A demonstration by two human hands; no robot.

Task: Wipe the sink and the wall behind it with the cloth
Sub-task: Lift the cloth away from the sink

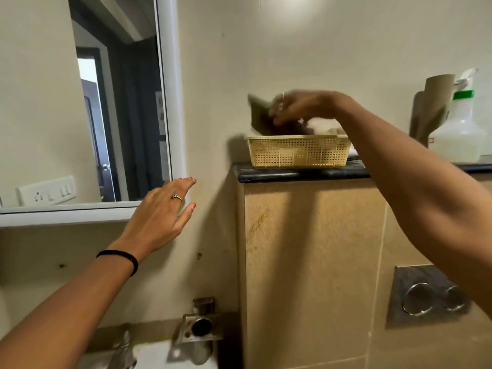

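Note:
My right hand [295,106] reaches over a yellow perforated basket [296,151] on a black ledge and is closed on a dark cloth [262,115], which is blurred and partly lifted out of the basket. My left hand [162,211] is raised with fingers spread, next to the mirror's lower right corner and close to the cream wall [213,102]; it holds nothing. At the bottom edge only a strip of the white sink [157,355] and part of the tap [123,350] show.
A framed mirror [167,107] hangs at the left. The black ledge [292,173] tops a tan tiled box with a steel flush plate [428,296]. A spray bottle [462,126] and a cardboard tube [431,102] stand at the far right. A metal holder [199,326] is fixed above the sink.

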